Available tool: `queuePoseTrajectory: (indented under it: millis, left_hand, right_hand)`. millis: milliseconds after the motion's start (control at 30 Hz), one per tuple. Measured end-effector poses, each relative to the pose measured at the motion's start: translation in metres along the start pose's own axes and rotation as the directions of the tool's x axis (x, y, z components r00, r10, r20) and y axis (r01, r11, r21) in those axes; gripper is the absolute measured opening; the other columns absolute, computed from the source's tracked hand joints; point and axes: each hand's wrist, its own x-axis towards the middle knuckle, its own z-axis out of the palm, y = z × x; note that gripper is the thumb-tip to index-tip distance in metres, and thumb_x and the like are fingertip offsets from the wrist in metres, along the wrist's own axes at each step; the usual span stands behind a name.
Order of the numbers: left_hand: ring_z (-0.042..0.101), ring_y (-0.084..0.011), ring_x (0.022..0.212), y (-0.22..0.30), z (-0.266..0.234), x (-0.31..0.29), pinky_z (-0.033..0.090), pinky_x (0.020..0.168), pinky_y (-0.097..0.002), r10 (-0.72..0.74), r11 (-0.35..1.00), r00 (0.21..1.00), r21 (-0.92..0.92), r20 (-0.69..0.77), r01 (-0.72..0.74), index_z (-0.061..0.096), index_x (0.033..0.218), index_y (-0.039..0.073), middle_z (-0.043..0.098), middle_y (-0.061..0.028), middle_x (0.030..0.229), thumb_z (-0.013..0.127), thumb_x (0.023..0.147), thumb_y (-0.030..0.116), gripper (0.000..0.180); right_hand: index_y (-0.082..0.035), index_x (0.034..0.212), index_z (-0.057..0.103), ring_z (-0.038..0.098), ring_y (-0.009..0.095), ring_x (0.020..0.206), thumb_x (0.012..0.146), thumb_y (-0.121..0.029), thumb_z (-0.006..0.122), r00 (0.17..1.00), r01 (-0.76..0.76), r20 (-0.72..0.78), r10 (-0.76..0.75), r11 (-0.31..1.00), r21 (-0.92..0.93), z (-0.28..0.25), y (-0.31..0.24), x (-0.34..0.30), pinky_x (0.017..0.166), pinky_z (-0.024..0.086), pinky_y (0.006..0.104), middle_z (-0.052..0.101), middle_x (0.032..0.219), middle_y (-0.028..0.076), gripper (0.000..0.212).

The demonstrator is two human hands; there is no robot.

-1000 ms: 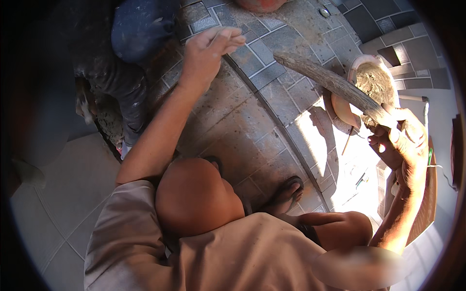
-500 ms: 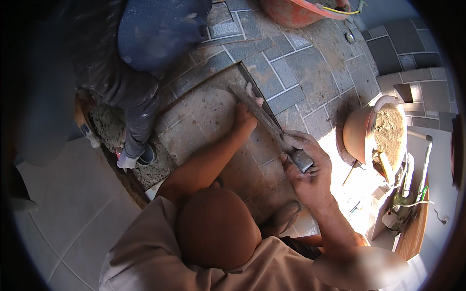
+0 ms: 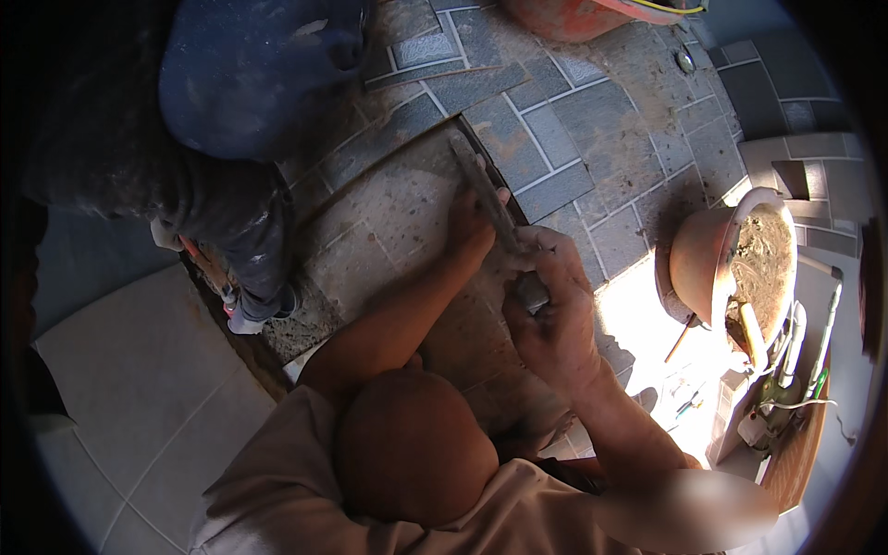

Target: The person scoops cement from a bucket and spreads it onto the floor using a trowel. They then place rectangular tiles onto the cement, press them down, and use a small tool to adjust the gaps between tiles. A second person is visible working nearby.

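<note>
Straightedge bar (image 3: 490, 208) runs lengthwise along the tile edge, gripped by right hand (image 3: 553, 314), left hand (image 3: 472, 227).

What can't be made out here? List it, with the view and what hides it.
Head view only:
- Lower end of the long grey straightedge bar: covered by the right hand.
- Left hand palm: pressed on the bar, unseen.
- Contents of the round orange bucket: glare washes them out.
- Small tools on the sunlit floor: too small.
</note>
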Motion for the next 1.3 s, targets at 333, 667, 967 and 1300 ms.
queuePoseTrajectory:
  millis: [333,667,967,1300]
  left_hand:
    - [0.063,-0.0313,0.120,0.001,-0.003,0.002,0.049,0.104,-0.0418,-0.016,0.996,1.000,0.084,0.003,0.015,0.032,0.164,-0.004,0.068,-0.0220,0.128,0.064,0.104,0.039,0.080]
    - [0.058,-0.0392,0.130,0.002,-0.005,0.001,0.046,0.111,-0.0453,-0.071,0.997,0.997,-0.023,0.012,0.071,0.029,0.166,-0.003,0.060,-0.0276,0.138,0.060,0.105,0.051,0.087]
    - [0.043,-0.0413,0.149,0.022,-0.008,0.002,0.039,0.120,-0.0482,-0.157,0.978,0.981,-0.124,0.116,0.171,0.031,0.164,-0.005,0.044,-0.0306,0.158,0.064,0.105,0.049,0.086]
    - [0.046,-0.0325,0.146,0.017,-0.008,0.001,0.042,0.117,-0.0416,-0.150,0.970,0.982,-0.175,0.115,0.169,0.032,0.164,-0.003,0.044,-0.0245,0.159,0.063,0.107,0.031,0.073]
  right_hand:
    - [-0.002,0.110,0.067,0.068,0.034,0.114,0.080,0.015,0.063,0.997,0.074,-0.032,-0.075,0.997,-0.019,0.004,0.012,-0.005,0.094,0.053,0.0377,0.064,0.131,0.020,0.035]
    - [-0.002,0.110,0.068,0.072,0.027,0.106,0.080,0.017,0.063,0.996,0.073,-0.054,-0.072,0.997,0.025,-0.002,0.022,-0.004,0.089,0.055,0.0339,0.068,0.130,0.018,0.036]
    - [-0.002,0.113,0.068,0.072,0.024,0.105,0.083,0.016,0.064,0.996,-0.010,-0.088,0.009,1.000,-0.012,-0.003,0.028,-0.010,0.089,0.055,0.0328,0.068,0.133,0.017,0.035]
    - [-0.001,0.113,0.068,0.071,0.023,0.110,0.082,0.016,0.064,0.997,0.003,-0.072,-0.002,1.000,0.015,-0.004,0.031,-0.006,0.093,0.054,0.0328,0.069,0.132,0.016,0.036]
